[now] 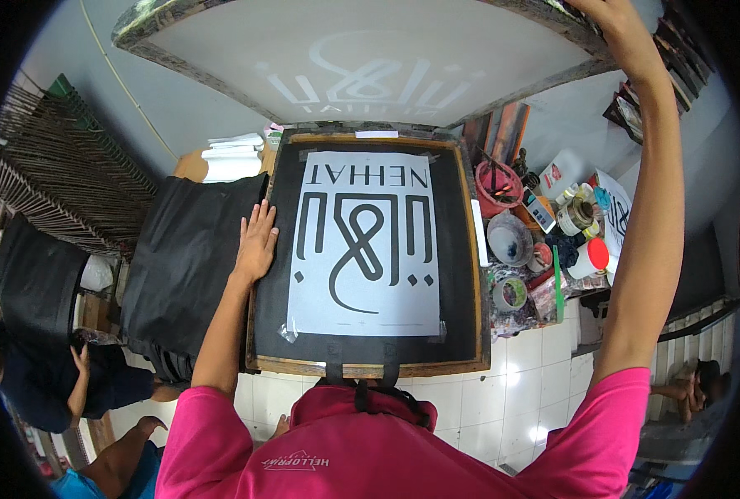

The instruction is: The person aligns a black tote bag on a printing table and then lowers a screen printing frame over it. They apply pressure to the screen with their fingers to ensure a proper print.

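Observation:
My left hand (258, 243) lies flat with its fingers stretched out, at the left edge of a wood-rimmed printing board (480, 283). It rests where the board meets a stack of black fabric bags (183, 258). On the board is a black bag (461, 249), its two handles hanging toward me. Tape holds a white paper sheet (312, 291) with bold black lettering on top of it. A screen-printing frame (220, 37) stands tilted up behind the board. My right hand (611, 17), partly cut off by the upper edge, grips its right corner.
To the right, a crowded shelf carries a pink basket (499, 185), a red-lidded tub (589, 258), a white jug (561, 170) and a bowl (510, 239). Left stands a wire drying rack (79, 166). Other people (79, 382) are at the lower left.

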The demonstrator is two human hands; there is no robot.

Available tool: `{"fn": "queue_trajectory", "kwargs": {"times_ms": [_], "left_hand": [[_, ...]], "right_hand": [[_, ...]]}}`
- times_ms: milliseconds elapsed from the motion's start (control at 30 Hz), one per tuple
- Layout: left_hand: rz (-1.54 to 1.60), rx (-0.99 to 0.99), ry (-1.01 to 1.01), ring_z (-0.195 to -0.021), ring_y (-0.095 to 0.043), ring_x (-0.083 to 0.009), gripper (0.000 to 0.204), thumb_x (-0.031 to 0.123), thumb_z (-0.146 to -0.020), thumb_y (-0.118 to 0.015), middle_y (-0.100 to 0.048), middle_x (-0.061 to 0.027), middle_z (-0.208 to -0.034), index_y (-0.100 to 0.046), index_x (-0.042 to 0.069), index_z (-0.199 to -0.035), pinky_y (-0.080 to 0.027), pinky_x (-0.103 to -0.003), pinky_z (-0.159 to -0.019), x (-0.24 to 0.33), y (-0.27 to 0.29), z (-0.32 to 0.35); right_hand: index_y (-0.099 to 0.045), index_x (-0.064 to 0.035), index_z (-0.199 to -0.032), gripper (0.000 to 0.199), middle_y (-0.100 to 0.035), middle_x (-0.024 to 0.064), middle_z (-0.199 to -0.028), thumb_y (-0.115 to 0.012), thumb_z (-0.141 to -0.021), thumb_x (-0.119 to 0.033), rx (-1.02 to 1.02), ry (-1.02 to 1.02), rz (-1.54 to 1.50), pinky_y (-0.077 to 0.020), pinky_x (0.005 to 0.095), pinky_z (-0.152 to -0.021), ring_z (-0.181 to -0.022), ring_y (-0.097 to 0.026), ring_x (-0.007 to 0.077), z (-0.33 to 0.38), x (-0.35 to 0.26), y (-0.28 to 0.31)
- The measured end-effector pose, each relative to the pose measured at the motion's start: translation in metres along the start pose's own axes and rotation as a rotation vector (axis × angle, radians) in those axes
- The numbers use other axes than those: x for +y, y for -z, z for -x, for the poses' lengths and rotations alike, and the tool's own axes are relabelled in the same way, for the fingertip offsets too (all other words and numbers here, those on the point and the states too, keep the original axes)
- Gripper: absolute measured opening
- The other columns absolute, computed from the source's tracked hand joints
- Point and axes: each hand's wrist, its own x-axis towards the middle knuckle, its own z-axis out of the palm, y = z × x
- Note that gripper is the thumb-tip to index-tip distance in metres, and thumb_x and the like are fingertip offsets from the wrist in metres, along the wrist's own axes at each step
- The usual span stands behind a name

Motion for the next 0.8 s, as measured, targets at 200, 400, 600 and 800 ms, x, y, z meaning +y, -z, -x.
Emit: {"fn": "queue_trajectory", "kwargs": {"times_ms": [200,400,600,800], "left_hand": [[-0.058,0.006,0.046,-0.158,-0.016,-0.0306,0.053,0.025,-0.109,-0.037,-0.024,-0.0124,-0.169,-0.036,0.005,-0.158,-0.007,-0.054,-0.127,0.006,-0.001,0.000],[-0.140,0.041,0.081,-0.158,-0.018,-0.0289,0.053,0.027,-0.109,-0.036,-0.027,-0.0117,-0.169,-0.037,0.005,-0.158,-0.006,-0.056,-0.126,0.013,-0.005,0.003],[-0.130,0.050,0.096,-0.157,-0.019,-0.0290,0.053,0.028,-0.109,-0.036,-0.029,-0.0118,-0.168,-0.037,0.007,-0.158,-0.006,-0.057,-0.126,0.014,-0.006,0.006],[0.421,0.195,0.130,-0.154,-0.026,-0.0334,0.054,0.026,-0.109,-0.039,-0.031,-0.0163,-0.166,-0.033,0.006,-0.159,-0.010,-0.048,-0.127,0.007,0.002,0.008]], "right_hand": [[-0.060,-0.0085,-0.061,0.051,-0.045,-0.0061,-0.058,-0.070,-0.093,-0.047,0.017,0.027,0.067,-0.0251,0.0298,-0.051,-0.055,-0.036,0.0075,-0.007,-0.001,-0.003],[-0.062,-0.0104,-0.060,0.051,-0.044,-0.0062,-0.056,-0.070,-0.093,-0.049,0.049,0.015,0.073,-0.0231,0.0305,-0.050,-0.053,-0.034,0.0077,-0.005,-0.007,-0.008],[-0.061,-0.0140,-0.059,0.051,-0.042,-0.0071,-0.055,-0.070,-0.093,-0.051,0.012,0.043,0.077,-0.0213,0.0294,-0.050,-0.052,-0.032,0.0076,0.000,-0.012,-0.007],[-0.071,0.0025,-0.098,0.051,-0.061,0.0013,-0.079,-0.064,-0.096,-0.048,-0.216,0.048,0.169,-0.0430,0.0265,-0.070,-0.076,-0.053,0.0104,0.059,-0.023,-0.004]]}}
